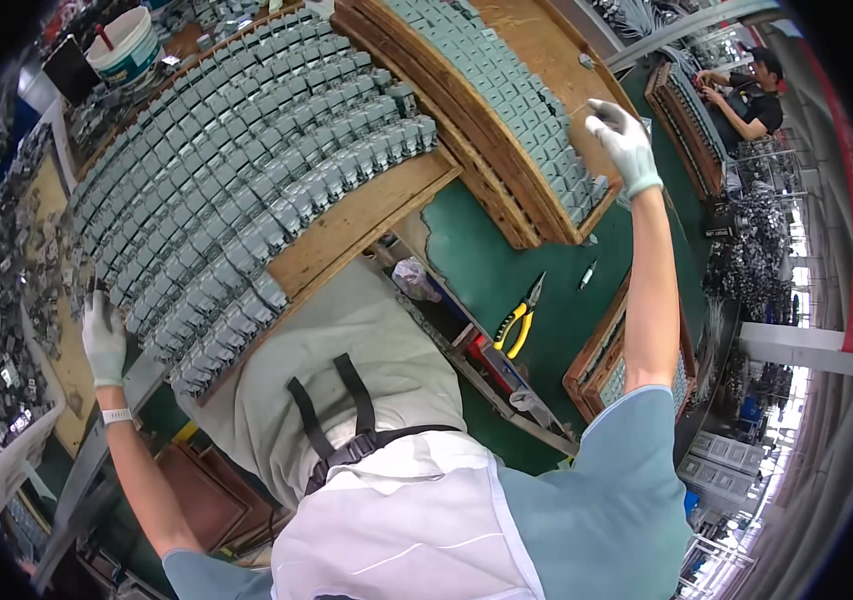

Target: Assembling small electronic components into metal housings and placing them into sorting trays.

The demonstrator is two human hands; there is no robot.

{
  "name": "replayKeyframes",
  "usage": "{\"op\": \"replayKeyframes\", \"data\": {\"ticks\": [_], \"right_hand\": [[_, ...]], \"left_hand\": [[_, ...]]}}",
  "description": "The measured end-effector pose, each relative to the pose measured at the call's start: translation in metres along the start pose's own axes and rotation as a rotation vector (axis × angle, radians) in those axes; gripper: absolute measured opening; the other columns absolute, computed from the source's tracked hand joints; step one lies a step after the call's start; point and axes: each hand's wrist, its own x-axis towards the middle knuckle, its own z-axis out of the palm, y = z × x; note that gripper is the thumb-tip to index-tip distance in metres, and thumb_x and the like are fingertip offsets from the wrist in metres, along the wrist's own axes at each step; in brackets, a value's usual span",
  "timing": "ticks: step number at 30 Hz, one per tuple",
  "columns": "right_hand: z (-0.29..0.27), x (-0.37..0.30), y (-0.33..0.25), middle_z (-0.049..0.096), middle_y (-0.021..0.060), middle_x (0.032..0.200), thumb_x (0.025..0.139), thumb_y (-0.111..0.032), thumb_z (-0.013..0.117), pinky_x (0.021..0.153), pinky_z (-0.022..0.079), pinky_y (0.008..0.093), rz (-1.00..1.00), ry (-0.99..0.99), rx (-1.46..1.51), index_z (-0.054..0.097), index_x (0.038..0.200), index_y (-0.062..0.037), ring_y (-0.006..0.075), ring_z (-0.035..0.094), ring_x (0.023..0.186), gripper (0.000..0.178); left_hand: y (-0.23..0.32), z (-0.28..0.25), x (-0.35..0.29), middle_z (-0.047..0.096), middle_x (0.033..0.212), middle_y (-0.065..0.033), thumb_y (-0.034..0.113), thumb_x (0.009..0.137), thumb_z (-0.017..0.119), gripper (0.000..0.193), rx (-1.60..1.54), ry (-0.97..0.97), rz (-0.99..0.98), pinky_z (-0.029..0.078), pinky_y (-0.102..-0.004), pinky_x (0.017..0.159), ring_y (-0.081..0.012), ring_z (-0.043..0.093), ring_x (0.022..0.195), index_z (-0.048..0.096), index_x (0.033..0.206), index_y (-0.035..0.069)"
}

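My left hand [103, 342], in a white glove, reaches to the edge of a heap of small metal parts [46, 265] at the left. Its fingertips are closed on a small dark metal part [96, 286]. Beside it, rows of grey metal blocks [236, 180] cover a wooden board [366, 215] in front of me. My right hand [624, 148], also gloved, is raised over the right end of a wooden tray [518, 215] with more grey blocks [491, 90]. Its thumb and forefinger are curled toward each other; whatever they hold is too small to make out.
Yellow-handled pliers [518, 318] and a small pen-like tool [587, 274] lie on the green tabletop [466, 260]. A white bucket [126, 48] stands at the far left. Another wooden tray [601, 355] sits under my right forearm. A co-worker [746, 100] sits at the far right.
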Motion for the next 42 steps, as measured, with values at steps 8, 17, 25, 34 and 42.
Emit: {"op": "replayKeyframes", "data": {"ticks": [8, 17, 25, 34, 42], "right_hand": [[0.036, 0.038, 0.045, 0.063, -0.0016, 0.099, 0.084, -0.027, 0.074, 0.077, 0.045, 0.0235, 0.235, -0.215, 0.243, 0.065, 0.116, -0.0044, 0.0088, 0.057, 0.087, 0.040], [0.012, 0.041, 0.069, 0.066, 0.0021, 0.114, 0.090, -0.018, 0.069, 0.084, 0.046, 0.0236, 0.039, 0.010, 0.386, 0.063, 0.124, -0.0020, 0.0103, 0.060, 0.097, 0.038], [0.106, -0.063, -0.109, 0.065, 0.0051, 0.111, 0.088, -0.017, 0.070, 0.089, 0.047, 0.0282, -0.246, -0.199, 0.460, 0.064, 0.118, -0.0012, 0.0131, 0.060, 0.099, 0.034], [0.234, -0.169, -0.199, 0.065, 0.0100, 0.110, 0.085, -0.006, 0.070, 0.091, 0.049, 0.0289, -0.103, -0.920, 0.953, 0.064, 0.119, 0.0052, 0.0168, 0.063, 0.102, 0.036], [0.232, -0.169, -0.196, 0.064, 0.0087, 0.103, 0.078, 0.002, 0.076, 0.080, 0.050, 0.0255, -0.163, -0.841, 0.804, 0.071, 0.101, 0.0045, 0.0133, 0.061, 0.091, 0.024]], "left_hand": [[0.002, 0.000, 0.008, 0.063, 0.122, -0.0206, 0.014, 0.079, 0.070, 0.058, -0.204, 0.037, -0.450, 0.046, -0.0366, 0.099, -0.0286, 0.061, 0.114, 0.055, 0.133, -0.003], [0.045, -0.057, 0.011, 0.067, 0.097, -0.0027, 0.011, 0.090, 0.067, 0.028, -0.837, 0.384, -0.635, 0.051, -0.0258, 0.078, -0.0128, 0.063, 0.083, 0.064, 0.116, 0.001], [0.198, -0.138, 0.018, 0.065, 0.120, -0.0100, 0.019, 0.091, 0.068, 0.051, -1.793, 0.093, -0.655, 0.051, -0.0261, 0.082, -0.0159, 0.064, 0.095, 0.052, 0.135, -0.003], [0.276, -0.109, 0.006, 0.065, 0.119, -0.0127, 0.005, 0.097, 0.056, 0.035, -2.022, -0.147, -0.835, 0.052, -0.0303, 0.094, -0.0168, 0.063, 0.106, 0.055, 0.128, -0.009], [0.296, -0.099, 0.003, 0.068, 0.100, -0.0052, -0.002, 0.096, 0.054, 0.019, -1.636, -0.094, -0.761, 0.054, -0.0249, 0.077, -0.0091, 0.063, 0.086, 0.064, 0.112, -0.006]]}}
